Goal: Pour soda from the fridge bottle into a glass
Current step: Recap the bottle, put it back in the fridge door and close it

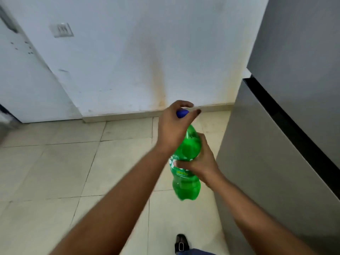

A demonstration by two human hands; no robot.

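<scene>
A green plastic soda bottle [185,186] with a blue cap [182,113] is held upright in the air above the tiled floor, just left of the grey fridge [287,126]. My right hand [200,162] is wrapped around the bottle's middle, over the label. My left hand [174,126] is curled over the bottle's top with its fingers around the blue cap. No glass is in view.
The fridge doors are closed and fill the right side. A white wall [128,61] with a switch plate [62,30] stands ahead, a white door [24,80] at the left. Beige floor tiles [64,172] lie below, and my shoe [181,243] shows at the bottom.
</scene>
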